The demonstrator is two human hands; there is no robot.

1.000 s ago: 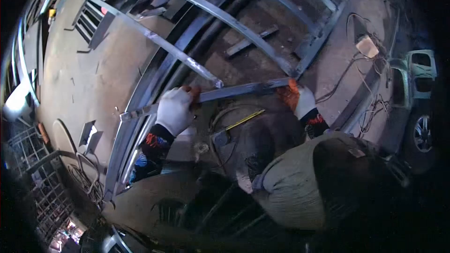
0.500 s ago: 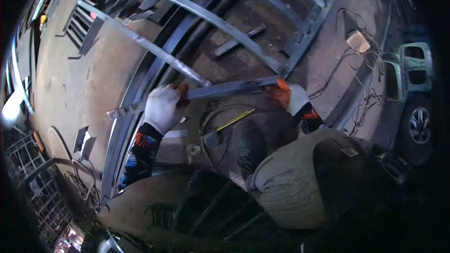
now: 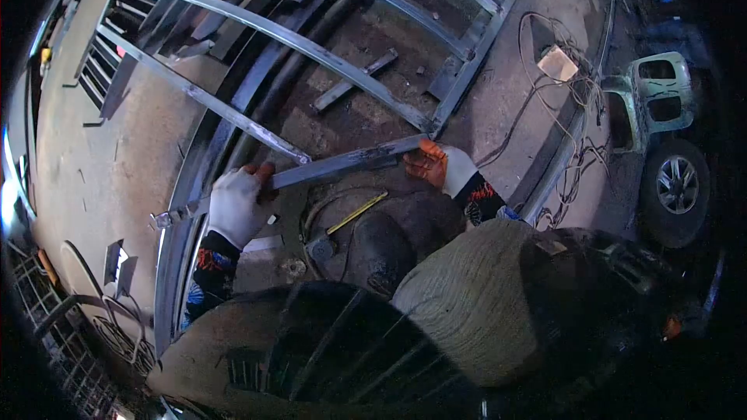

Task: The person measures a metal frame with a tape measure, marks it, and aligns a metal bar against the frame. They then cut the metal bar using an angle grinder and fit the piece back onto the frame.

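Note:
A grey metal bar [image 3: 342,165] lies crosswise at the near end of a welded metal frame [image 3: 311,48]. My left hand [image 3: 237,201], in a white glove with orange fingertips, is closed around the bar's left part. At the bar's right end, by the frame's corner, my right hand [image 3: 442,166] grips it with gloved fingers. One frame rung [image 3: 226,111] reaches down close to the bar between my hands. Below the bar, a yellow tape measure [image 3: 356,213] lies extended from its round case.
A loose metal piece [image 3: 355,82] lies inside the frame. Cables [image 3: 577,163] and a cardboard piece [image 3: 558,64] are on the right, near a wheel [image 3: 677,184]. A wire grid [image 3: 58,342] stands at lower left. My knee is near the tape.
The view has shifted, so the frame, bar and both hands appear further left and slightly lower. Both hands keep their hold on the bar.

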